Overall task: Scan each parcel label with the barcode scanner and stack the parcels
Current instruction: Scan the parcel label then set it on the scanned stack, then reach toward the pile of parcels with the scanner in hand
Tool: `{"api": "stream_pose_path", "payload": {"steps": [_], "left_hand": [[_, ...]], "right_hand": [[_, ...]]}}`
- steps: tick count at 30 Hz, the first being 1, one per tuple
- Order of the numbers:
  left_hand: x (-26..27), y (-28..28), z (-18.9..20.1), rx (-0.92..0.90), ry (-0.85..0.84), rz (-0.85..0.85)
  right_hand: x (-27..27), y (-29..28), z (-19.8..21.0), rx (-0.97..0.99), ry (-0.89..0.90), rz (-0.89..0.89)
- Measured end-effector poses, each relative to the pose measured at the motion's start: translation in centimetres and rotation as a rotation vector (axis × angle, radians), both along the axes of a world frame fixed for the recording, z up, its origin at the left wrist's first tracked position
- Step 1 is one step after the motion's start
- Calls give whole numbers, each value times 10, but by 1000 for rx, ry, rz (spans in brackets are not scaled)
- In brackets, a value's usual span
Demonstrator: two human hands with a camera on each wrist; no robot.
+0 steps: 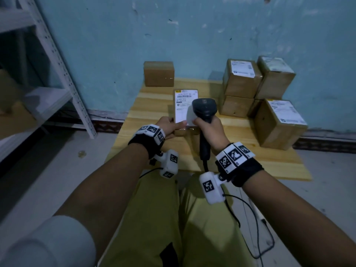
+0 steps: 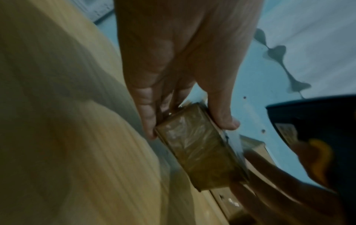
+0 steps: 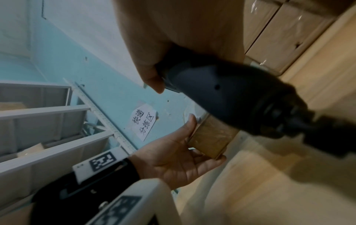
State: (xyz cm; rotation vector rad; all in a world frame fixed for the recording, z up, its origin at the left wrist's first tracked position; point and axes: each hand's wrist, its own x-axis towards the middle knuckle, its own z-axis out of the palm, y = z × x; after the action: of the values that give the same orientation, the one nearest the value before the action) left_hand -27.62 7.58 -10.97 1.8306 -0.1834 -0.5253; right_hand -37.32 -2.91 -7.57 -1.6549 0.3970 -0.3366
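A flat brown parcel (image 1: 183, 105) with a white barcode label facing up lies on the wooden table (image 1: 150, 105). My left hand (image 1: 169, 126) grips its near left corner, thumb on the label, fingers under the edge. The wrist views show the same parcel (image 2: 194, 152) (image 3: 212, 141) held by that left hand (image 2: 192, 121) (image 3: 179, 161). My right hand (image 1: 209, 132) grips the handle of a black barcode scanner (image 1: 204, 110), whose head hangs over the label's right side. In the right wrist view the scanner (image 3: 221, 94) fills the middle, and its head (image 2: 316, 124) shows in the left wrist view.
A single brown box (image 1: 159, 73) stands at the table's back left. Several boxes (image 1: 258, 83) are stacked at the back right, with a larger one (image 1: 279, 124) in front. A white metal shelf (image 1: 57, 74) stands on the left. The scanner cable (image 1: 254, 228) hangs by my right leg.
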Motion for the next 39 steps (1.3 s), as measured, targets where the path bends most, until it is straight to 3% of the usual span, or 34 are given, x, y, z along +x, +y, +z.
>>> {"api": "stream_pose_path", "payload": {"steps": [8, 19, 25, 34, 39], "left_hand": [[-29, -66, 4, -100, 205, -118], [-50, -152, 5, 85, 60, -257], [-48, -171, 0, 113, 116, -214], [-36, -177, -5, 165, 38, -251], [-34, -176, -2, 166, 136, -183]], "right_hand": [[-26, -45, 2, -84, 12, -165], [-50, -112, 0, -159, 63, -282], [-45, -123, -6, -194, 115, -273], [-36, -123, -6, -183, 125, -226], [-37, -125, -6, -204, 158, -202]]}}
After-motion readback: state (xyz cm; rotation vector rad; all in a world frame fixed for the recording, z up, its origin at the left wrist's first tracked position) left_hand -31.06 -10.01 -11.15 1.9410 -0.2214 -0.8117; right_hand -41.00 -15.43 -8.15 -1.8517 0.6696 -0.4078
